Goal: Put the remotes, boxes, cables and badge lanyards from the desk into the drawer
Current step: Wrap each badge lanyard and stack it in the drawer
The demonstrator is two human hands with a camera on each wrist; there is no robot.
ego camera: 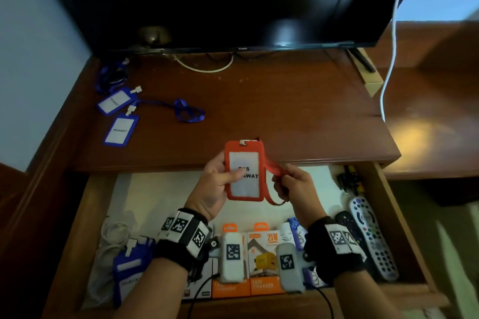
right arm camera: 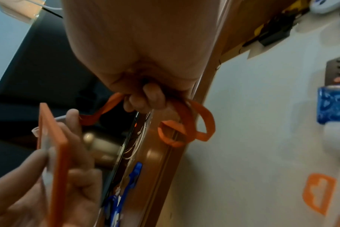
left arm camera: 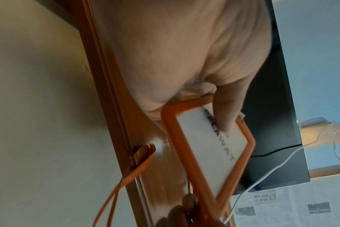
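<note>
Your left hand (ego camera: 216,184) is raised over the open drawer (ego camera: 383,204), palm toward you, its grip grasping the orange badge holder (ego camera: 245,171) upright, thumb across the card face. Just to the right, your right hand (ego camera: 294,184) has its grip pinched on the orange lanyard strap (ego camera: 276,169), loops trailing below. 2 blue badges (ego camera: 118,114) lie far left on the bench (ego camera: 285,111).

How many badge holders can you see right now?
4. A red one is held in the left hand over the drawer, two blue ones lie on the desk's left side, and one blue is in the drawer's near-left corner. Others may be hidden.
</note>
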